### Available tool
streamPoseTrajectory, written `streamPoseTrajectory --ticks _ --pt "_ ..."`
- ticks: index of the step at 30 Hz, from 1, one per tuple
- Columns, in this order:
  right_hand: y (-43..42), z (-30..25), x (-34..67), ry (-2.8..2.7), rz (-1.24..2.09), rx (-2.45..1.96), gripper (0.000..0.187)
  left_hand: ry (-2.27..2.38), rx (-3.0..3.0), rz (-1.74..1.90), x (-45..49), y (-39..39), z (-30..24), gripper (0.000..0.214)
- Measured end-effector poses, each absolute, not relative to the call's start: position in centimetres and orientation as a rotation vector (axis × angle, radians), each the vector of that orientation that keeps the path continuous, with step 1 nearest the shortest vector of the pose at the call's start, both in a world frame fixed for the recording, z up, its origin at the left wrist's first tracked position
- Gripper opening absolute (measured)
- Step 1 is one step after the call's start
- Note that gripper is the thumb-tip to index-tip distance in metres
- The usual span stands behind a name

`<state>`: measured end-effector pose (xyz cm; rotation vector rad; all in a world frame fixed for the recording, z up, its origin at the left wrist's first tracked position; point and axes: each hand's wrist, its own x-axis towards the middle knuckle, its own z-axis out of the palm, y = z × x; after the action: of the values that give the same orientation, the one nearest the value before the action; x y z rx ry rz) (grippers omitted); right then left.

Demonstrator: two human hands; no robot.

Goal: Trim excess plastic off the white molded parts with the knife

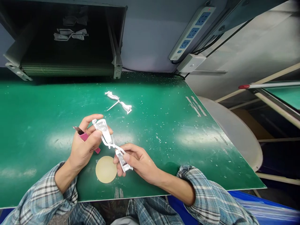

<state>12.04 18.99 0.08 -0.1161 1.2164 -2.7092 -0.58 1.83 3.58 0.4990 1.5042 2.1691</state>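
Plastic molding (104, 131) spans your 2 hands
Your left hand (81, 148) curls around a pink-handled knife (84, 137); your right hand (138, 160) pinches the far end, steadying it.

place: assembly workshop | shows: green tabletop (35, 106), far-right mounted power strip (192, 33), round stool (234, 131) at right, white plastic mouldings (104, 131)
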Motion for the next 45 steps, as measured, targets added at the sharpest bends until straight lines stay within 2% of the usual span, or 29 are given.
streamPoseTrajectory --ticks 45 --pt "18.9 0.29 11.95 1.266 -2.639 0.03 0.029 1.684 0.35 2.107 -0.58 2.3 3.77 0.042"
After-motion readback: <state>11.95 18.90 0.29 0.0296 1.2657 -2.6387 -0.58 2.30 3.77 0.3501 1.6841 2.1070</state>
